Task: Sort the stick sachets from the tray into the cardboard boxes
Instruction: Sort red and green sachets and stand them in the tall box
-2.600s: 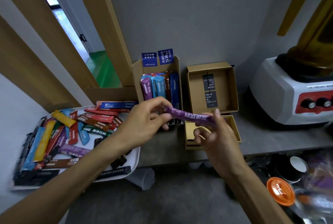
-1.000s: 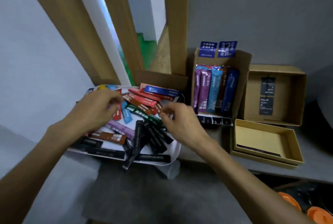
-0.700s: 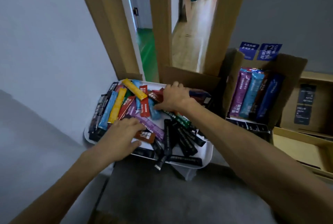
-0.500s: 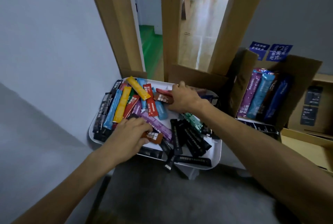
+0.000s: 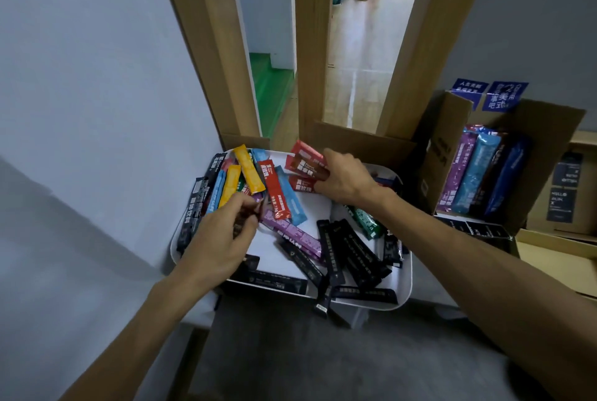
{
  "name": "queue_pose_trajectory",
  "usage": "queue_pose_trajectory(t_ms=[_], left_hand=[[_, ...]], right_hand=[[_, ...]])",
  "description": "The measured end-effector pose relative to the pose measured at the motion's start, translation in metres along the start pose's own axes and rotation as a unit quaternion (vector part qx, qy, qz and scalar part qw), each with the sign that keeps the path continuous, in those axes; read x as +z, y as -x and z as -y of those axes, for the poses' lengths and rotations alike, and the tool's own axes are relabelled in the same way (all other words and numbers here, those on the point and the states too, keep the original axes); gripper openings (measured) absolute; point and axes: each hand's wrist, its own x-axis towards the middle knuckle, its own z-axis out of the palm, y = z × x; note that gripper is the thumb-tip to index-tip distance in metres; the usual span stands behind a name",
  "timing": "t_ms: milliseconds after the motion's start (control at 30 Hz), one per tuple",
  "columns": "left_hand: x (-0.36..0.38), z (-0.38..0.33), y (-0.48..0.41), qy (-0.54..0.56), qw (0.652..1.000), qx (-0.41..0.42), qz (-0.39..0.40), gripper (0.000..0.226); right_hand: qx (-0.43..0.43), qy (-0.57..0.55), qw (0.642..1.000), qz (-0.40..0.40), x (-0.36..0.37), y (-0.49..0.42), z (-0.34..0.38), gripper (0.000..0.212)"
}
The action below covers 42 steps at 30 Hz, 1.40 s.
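A white tray [image 5: 403, 281] holds several stick sachets in red, yellow, blue, purple, green and black. My right hand [image 5: 347, 179] is at the tray's far side and grips a small bunch of red and brown sachets [image 5: 305, 163], lifted a little off the pile. My left hand [image 5: 219, 239] is over the tray's near left part and pinches a brown sachet [image 5: 245, 218]. An open cardboard box [image 5: 546, 148] to the right holds upright purple, blue and brown sachets [image 5: 478, 171].
A second brown box [image 5: 581, 216] stands at the far right, with a shallow box lid [image 5: 555, 255] in front of it. Wooden door posts [image 5: 310, 45] rise behind the tray. A grey wall [image 5: 80, 110] closes the left side.
My right hand has gathered red and brown sachets at the tray's far side and raised them. My left hand has closed its fingers on a brown sachet. The view has shifted left from the boxes.
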Motion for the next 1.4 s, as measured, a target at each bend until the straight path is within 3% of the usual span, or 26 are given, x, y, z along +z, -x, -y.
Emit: queue_pose_trajectory(t_ms=[100,167,267,367,467,633,700,767,900,1033,1233,1300,1367,1400], left_hand=[[0.006,-0.011,0.003,0.097,0.991,-0.032,-0.089,0.021],[0.011,-0.019,0.001,0.164,0.977,-0.054,-0.126,0.022],[0.018,-0.03,-0.006,0.232,0.96,-0.074,-0.14,0.015],[0.026,-0.04,-0.016,0.293,0.941,-0.09,-0.144,0.012],[0.038,-0.049,-0.028,0.326,0.932,-0.094,-0.125,0.021],[0.06,-0.063,-0.038,0.274,0.954,-0.054,-0.106,0.027],[0.066,-0.065,-0.042,0.255,0.959,-0.048,-0.117,0.025],[0.071,-0.063,-0.045,0.206,0.968,-0.045,-0.134,0.025],[0.079,-0.054,-0.043,0.156,0.978,-0.07,-0.117,0.031],[0.081,-0.059,-0.04,0.283,0.943,-0.143,-0.096,0.043],[0.078,-0.083,-0.036,0.219,0.962,-0.091,-0.135,0.024],[0.077,-0.094,-0.034,0.2,0.969,-0.061,-0.133,0.02],[0.078,-0.104,-0.033,0.184,0.973,-0.05,-0.132,0.021],[0.079,-0.108,-0.032,0.178,0.974,-0.052,-0.13,0.021]], right_hand=[[-0.012,-0.048,0.998,-0.031,-0.007,-0.002,-0.005,0.038],[-0.021,-0.139,0.989,-0.05,-0.012,-0.001,-0.007,0.041],[-0.028,-0.275,0.956,-0.092,-0.026,0.005,0.001,0.045],[-0.046,-0.398,0.903,-0.157,-0.044,0.015,0.014,0.028],[-0.021,-0.553,0.802,-0.224,-0.054,0.02,0.022,0.015],[0.104,-0.796,0.563,-0.197,-0.047,0.029,0.026,0.008],[0.136,-0.837,0.496,-0.187,-0.039,0.035,0.029,0.011],[0.154,-0.859,0.451,-0.187,-0.032,0.04,0.032,0.013],[0.188,-0.852,0.439,-0.213,-0.024,0.043,0.032,0.022],[0.19,-0.831,0.468,-0.235,-0.023,0.047,0.034,0.015],[0.125,-0.798,0.539,-0.241,-0.024,0.067,0.038,0.032],[0.127,-0.785,0.558,-0.239,-0.024,0.075,0.042,0.028],[0.145,-0.784,0.561,-0.224,-0.025,0.083,0.044,0.007],[0.159,-0.784,0.556,-0.224,-0.029,0.087,0.042,0.016]])
